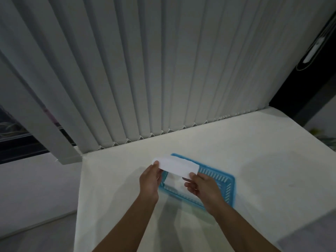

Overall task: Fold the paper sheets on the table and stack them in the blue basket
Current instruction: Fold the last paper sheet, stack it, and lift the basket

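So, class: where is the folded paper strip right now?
In the head view, centre frame, the folded paper strip is held between the left hand and right hand, above the blue basket.

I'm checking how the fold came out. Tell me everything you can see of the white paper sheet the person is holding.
The white folded paper sheet is a long, narrow strip, plain and unprinted, looking thin and slightly bowed. It is held level in the air over the far-left part of the blue slotted plastic basket, not resting in it. The left hand pinches its left end and the right hand its right end. More white paper lies inside the basket below it.
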`<state>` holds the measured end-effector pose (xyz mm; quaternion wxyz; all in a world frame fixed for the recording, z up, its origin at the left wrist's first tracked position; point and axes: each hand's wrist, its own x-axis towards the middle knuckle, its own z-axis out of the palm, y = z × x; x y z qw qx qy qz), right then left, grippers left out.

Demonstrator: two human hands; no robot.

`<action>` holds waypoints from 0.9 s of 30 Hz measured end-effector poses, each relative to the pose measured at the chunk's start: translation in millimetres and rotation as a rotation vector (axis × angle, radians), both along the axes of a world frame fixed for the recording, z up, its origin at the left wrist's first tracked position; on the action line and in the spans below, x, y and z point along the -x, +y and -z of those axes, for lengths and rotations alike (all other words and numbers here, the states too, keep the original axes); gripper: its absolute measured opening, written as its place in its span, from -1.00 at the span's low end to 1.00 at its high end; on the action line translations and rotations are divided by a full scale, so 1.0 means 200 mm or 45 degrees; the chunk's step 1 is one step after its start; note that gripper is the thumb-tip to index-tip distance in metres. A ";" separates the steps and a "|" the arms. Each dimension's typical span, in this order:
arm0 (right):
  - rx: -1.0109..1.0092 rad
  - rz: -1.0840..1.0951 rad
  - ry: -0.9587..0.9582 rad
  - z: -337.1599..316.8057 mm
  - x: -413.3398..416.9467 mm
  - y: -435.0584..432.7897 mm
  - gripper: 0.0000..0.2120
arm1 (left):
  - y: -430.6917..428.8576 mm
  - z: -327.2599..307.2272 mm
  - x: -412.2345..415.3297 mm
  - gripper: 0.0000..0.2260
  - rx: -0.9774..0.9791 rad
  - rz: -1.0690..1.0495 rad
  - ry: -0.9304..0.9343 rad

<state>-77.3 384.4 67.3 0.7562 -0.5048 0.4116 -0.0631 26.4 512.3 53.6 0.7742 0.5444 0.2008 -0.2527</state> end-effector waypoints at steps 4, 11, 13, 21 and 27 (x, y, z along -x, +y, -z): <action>0.136 0.038 0.110 0.03 0.11 -0.11 -0.95 | -0.03 0.03 0.03 -0.85 -0.400 0.156 -0.228; 0.400 0.016 0.293 0.18 0.25 -0.16 -0.91 | 0.00 0.18 0.03 -0.82 -1.158 0.591 -0.685; 0.435 0.006 0.328 0.22 0.30 -0.15 -0.87 | 0.00 0.23 0.01 -0.79 -1.320 0.638 -0.745; 0.496 0.041 0.443 0.24 0.27 -0.21 -0.72 | -0.04 0.24 -0.06 -0.66 -1.500 1.000 -0.780; 0.500 0.076 0.444 0.28 0.26 -0.21 -0.84 | -0.02 0.30 -0.12 -0.61 -1.557 1.154 -0.755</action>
